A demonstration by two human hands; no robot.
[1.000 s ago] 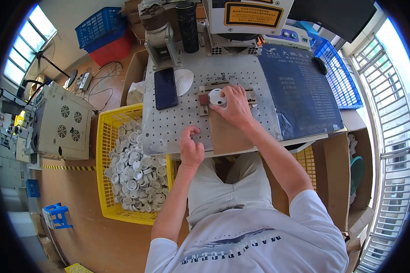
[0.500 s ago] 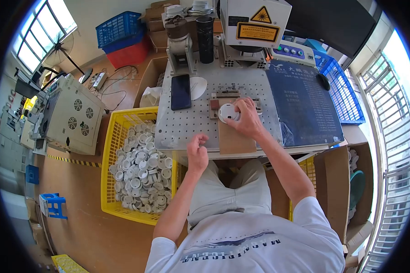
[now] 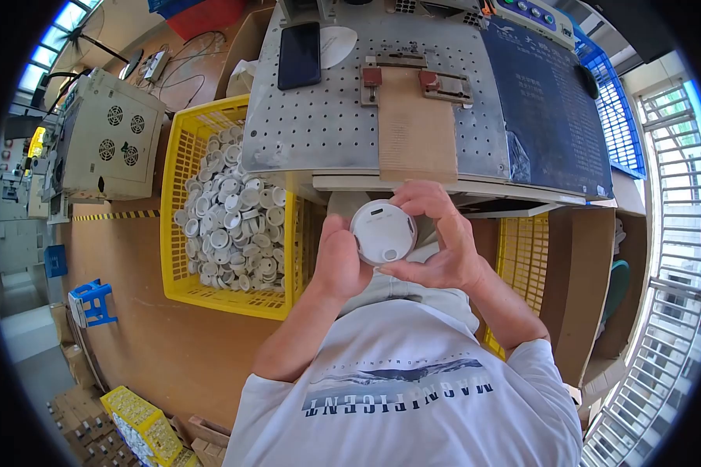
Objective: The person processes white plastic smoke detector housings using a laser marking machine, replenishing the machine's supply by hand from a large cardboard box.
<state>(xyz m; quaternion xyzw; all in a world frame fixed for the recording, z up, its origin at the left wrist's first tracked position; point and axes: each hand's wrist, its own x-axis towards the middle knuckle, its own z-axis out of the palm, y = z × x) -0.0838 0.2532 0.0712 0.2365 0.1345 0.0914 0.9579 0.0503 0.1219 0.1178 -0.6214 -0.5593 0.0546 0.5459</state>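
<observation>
A white round plastic cover [image 3: 384, 232] with small slots and a round hole is held up in front of my lap, its flat face toward me. My left hand [image 3: 341, 258] grips its left edge. My right hand [image 3: 449, 243] holds the right side, thumb below and fingers at the upper rim. Beyond them, the metal fixture [image 3: 445, 87] with red-brown blocks sits on the perforated metal worktop [image 3: 311, 132]. A strip of brown cardboard [image 3: 417, 132] runs from the fixture to the worktop's front edge.
Left of my lap, a yellow basket [image 3: 290, 241] holds many similar white covers [image 3: 230, 206]. A black phone [image 3: 299, 56] lies on the worktop beside a white paper disc [image 3: 337, 47]. To the right are a dark blue panel [image 3: 545, 109], another yellow basket [image 3: 524, 253] and a cardboard box [image 3: 576, 288].
My right hand has lifted the cover off the fixture and brought it back toward my body. My left hand has come to grip it as well. The camera view has tilted downward.
</observation>
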